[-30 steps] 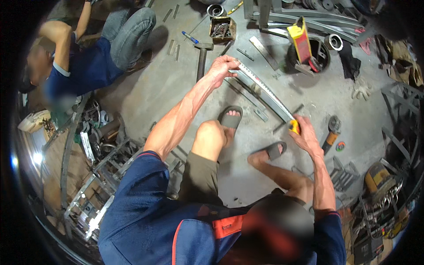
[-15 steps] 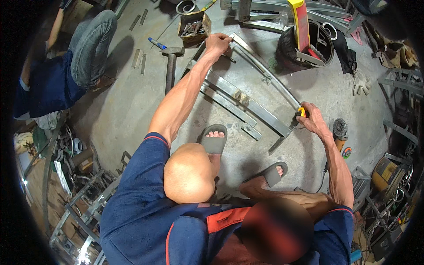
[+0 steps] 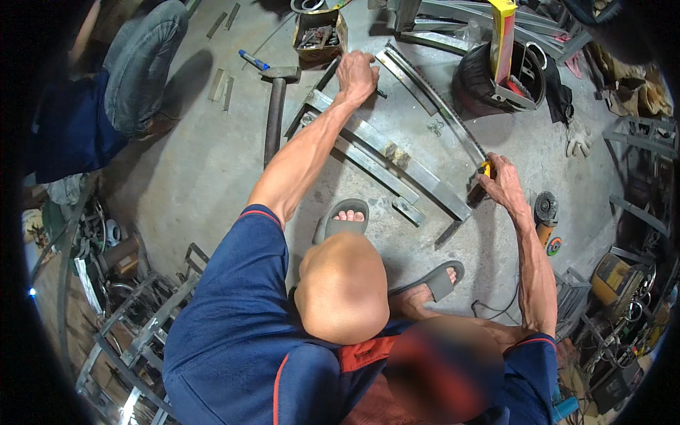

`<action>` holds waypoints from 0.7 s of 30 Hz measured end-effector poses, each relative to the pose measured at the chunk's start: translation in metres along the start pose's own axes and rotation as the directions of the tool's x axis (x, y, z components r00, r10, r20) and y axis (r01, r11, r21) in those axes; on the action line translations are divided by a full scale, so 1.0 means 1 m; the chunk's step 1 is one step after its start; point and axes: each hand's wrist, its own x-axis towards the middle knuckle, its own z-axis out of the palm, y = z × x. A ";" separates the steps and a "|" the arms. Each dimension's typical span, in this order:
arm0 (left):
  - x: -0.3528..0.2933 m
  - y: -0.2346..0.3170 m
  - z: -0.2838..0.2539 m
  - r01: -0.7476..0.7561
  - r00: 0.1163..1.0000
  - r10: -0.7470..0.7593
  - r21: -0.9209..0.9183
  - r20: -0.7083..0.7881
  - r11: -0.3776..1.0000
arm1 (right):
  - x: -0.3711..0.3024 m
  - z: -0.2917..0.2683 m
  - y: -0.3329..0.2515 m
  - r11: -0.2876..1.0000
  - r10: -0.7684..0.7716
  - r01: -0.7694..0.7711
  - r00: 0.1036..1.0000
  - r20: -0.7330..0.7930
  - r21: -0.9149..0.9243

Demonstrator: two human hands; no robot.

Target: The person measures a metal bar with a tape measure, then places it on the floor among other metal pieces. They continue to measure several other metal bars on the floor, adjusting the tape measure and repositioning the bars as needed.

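My right hand is closed round a yellow and black tape measure. Its blade runs out, slightly bowed, toward the far side, beside a short metal strip on the floor. Near the blade's far end, apart from it, is my left hand with its fingers curled; what they hold, if anything, is hidden. Between my arms lies a welded steel frame of square tubes, with a shorter tube alongside and a small offcut at its near end.
Left of the frame lies a hammer, with a blue marker beyond. A box of small metal parts stands at the back. A black bucket of tools is at far right, an angle grinder nearer. Another person crouches at left.
My left hand has come away from the tape blade's far end. The right hand still holds the tape measure, and the blade now bows more. My view has shifted slightly.
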 end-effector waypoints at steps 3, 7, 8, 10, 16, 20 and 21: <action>0.013 -0.005 0.001 -0.069 0.997 0.068 0.023 0.036 0.997 | 0.003 0.005 -0.003 1.000 -0.026 0.026 0.999 -0.042 0.012; 0.028 -0.009 0.005 -0.209 0.975 0.204 0.046 0.090 0.977 | 0.009 0.010 0.002 0.999 -0.034 0.034 0.999 -0.033 -0.003; 0.031 -0.010 0.006 -0.275 0.959 0.268 0.062 0.094 0.960 | 0.010 0.011 0.003 0.999 -0.038 0.038 0.999 -0.032 -0.005; 0.039 -0.011 0.008 -0.412 0.905 0.400 0.063 0.147 0.909 | 0.012 0.013 0.006 0.999 -0.040 0.039 0.999 -0.031 -0.020; 0.073 -0.013 0.008 -0.677 0.674 0.589 0.054 0.446 0.734 | 0.018 0.010 0.010 0.997 -0.048 0.048 0.999 -0.005 -0.068; 0.080 -0.011 0.005 -0.742 0.617 0.619 0.096 0.487 0.664 | 0.028 0.005 0.021 0.996 -0.056 0.058 0.998 0.033 -0.073; 0.078 -0.012 0.003 -0.755 0.606 0.627 0.105 0.490 0.647 | 0.032 0.005 0.024 0.993 -0.074 0.077 0.997 0.037 -0.093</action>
